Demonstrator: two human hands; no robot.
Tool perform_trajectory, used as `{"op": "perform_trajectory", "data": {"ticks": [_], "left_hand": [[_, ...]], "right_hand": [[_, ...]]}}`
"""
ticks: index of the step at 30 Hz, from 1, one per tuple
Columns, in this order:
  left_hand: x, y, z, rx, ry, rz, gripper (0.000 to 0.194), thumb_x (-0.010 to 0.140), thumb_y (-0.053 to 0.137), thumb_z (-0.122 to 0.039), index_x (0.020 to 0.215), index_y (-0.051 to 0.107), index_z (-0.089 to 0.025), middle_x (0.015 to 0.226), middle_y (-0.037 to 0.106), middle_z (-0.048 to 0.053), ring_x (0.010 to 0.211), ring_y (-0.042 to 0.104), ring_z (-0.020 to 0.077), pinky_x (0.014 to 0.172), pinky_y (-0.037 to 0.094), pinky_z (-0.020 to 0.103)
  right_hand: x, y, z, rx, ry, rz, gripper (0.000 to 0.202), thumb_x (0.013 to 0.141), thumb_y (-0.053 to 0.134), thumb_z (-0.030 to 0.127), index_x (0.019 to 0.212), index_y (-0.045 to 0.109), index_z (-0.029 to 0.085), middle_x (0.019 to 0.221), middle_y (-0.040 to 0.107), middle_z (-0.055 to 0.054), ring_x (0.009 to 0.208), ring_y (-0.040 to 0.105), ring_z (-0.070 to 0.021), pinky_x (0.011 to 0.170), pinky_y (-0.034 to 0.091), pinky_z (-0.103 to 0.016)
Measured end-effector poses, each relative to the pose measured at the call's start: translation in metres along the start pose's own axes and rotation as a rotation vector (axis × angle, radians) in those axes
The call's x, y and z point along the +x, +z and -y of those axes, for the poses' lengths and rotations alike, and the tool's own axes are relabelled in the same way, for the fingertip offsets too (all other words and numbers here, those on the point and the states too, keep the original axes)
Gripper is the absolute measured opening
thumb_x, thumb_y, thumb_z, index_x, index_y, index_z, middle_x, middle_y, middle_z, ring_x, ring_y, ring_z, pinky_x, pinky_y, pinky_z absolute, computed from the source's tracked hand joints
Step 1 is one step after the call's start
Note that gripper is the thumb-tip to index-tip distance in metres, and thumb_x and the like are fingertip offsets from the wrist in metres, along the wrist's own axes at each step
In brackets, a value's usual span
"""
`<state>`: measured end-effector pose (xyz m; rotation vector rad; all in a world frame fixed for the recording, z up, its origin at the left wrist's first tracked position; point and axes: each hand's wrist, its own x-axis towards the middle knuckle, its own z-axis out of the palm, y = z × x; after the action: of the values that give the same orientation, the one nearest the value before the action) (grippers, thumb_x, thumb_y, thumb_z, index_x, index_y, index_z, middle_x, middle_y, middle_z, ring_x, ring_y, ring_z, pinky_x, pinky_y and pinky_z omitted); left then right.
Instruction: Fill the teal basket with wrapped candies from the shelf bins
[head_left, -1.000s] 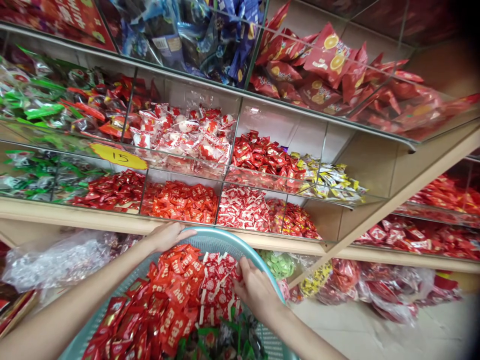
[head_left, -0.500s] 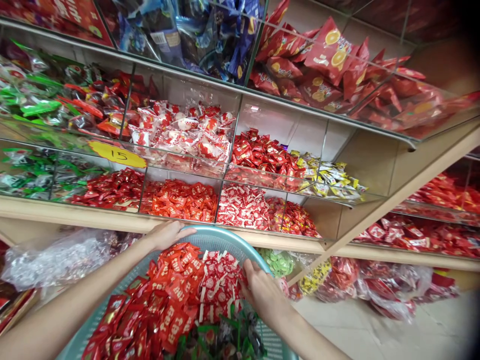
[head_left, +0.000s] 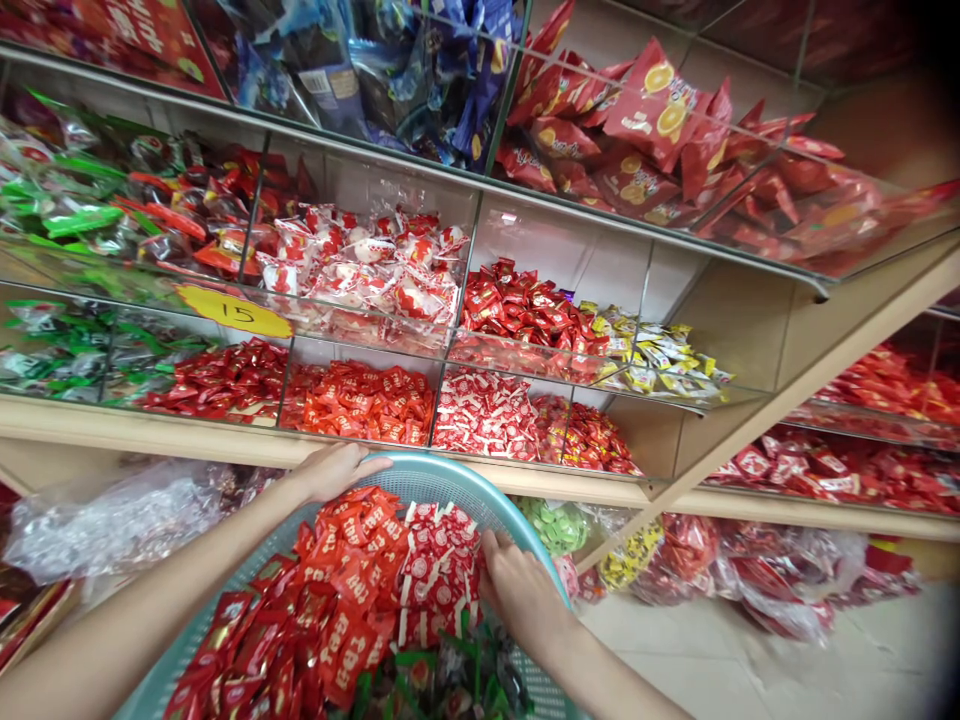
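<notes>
A teal plastic basket (head_left: 480, 482) with mesh walls is tilted against the lowest shelf edge. My left hand (head_left: 330, 472) is closed on its far-left rim, thumb lying along the top. Inside the basket, my right hand (head_left: 529, 598) has curled fingers at the right side of some red-and-white wrapped candies (head_left: 439, 570); its fingertips are partly hidden, so what they hold cannot be made out. Left of these lie orange-red candy packets (head_left: 356, 590) and darker red wrapped candies (head_left: 259, 650). Green-and-dark wrapped candies (head_left: 442, 680) fill the near right part.
Clear-fronted shelf bins ahead hold red candies (head_left: 367, 400), red-and-white candies (head_left: 484, 415) and larger red bags (head_left: 645, 120). A yellow price tag (head_left: 234, 312) reads 15. Under the bottom shelf board (head_left: 142, 430) are plastic bags (head_left: 120, 515) and bagged candies on the tiled floor (head_left: 697, 660).
My right hand has shifted slightly left and down inside the basket, showing more of the rim on its right. My left hand and the basket stay nearly in place.
</notes>
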<state>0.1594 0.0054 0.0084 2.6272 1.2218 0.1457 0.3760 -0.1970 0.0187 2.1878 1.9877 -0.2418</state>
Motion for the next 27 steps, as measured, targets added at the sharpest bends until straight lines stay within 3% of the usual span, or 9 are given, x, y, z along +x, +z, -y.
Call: {"op": "perform_trajectory", "data": {"ticks": [10, 15, 18, 24, 27], "left_hand": [[-0.001, -0.002, -0.003, -0.002, -0.008, -0.011, 0.064, 0.082, 0.022, -0.069, 0.064, 0.059, -0.020, 0.070, 0.066, 0.007, 0.065, 0.061, 0.0204, 0.063, 0.038, 0.027], [-0.001, -0.001, -0.002, -0.006, -0.017, -0.015, 0.064, 0.082, 0.023, -0.069, 0.063, 0.058, -0.020, 0.068, 0.066, 0.006, 0.064, 0.061, 0.0196, 0.064, 0.039, 0.026], [0.000, -0.001, -0.002, -0.005, -0.010, -0.014, 0.064, 0.082, 0.022, -0.069, 0.063, 0.058, -0.020, 0.069, 0.066, 0.006, 0.065, 0.061, 0.0201, 0.064, 0.040, 0.027], [0.000, -0.001, -0.001, -0.013, -0.023, -0.015, 0.065, 0.081, 0.022, -0.070, 0.064, 0.058, -0.020, 0.070, 0.066, 0.007, 0.067, 0.062, 0.0209, 0.064, 0.041, 0.027], [-0.001, -0.001, -0.001, -0.015, -0.033, -0.023, 0.065, 0.081, 0.021, -0.071, 0.063, 0.059, -0.020, 0.070, 0.067, 0.007, 0.068, 0.062, 0.0212, 0.065, 0.042, 0.027]], "right_hand": [[0.011, 0.022, -0.001, -0.094, 0.010, -0.129, 0.025, 0.085, 0.041, 0.001, 0.100, 0.054, 0.016, 0.092, 0.065, -0.012, 0.076, 0.068, -0.0233, 0.058, 0.044, -0.027], [0.005, 0.001, -0.005, 0.025, -0.021, -0.164, 0.010, 0.088, 0.047, 0.018, 0.095, 0.054, 0.016, 0.092, 0.064, -0.011, 0.076, 0.066, -0.0215, 0.057, 0.041, -0.026], [0.012, -0.023, -0.016, 0.158, -0.052, -0.287, 0.010, 0.089, 0.046, 0.025, 0.091, 0.053, 0.018, 0.089, 0.062, -0.007, 0.073, 0.062, -0.0181, 0.059, 0.038, -0.025], [0.074, -0.056, -0.051, 0.455, -0.320, -0.581, 0.009, 0.084, 0.041, 0.015, 0.083, 0.049, 0.019, 0.081, 0.057, -0.002, 0.074, 0.052, -0.0134, 0.068, 0.037, -0.023], [0.112, -0.054, -0.065, 0.518, -0.342, -0.550, 0.010, 0.077, 0.046, 0.013, 0.085, 0.048, 0.018, 0.082, 0.055, -0.001, 0.074, 0.050, -0.0133, 0.068, 0.037, -0.023]]}}
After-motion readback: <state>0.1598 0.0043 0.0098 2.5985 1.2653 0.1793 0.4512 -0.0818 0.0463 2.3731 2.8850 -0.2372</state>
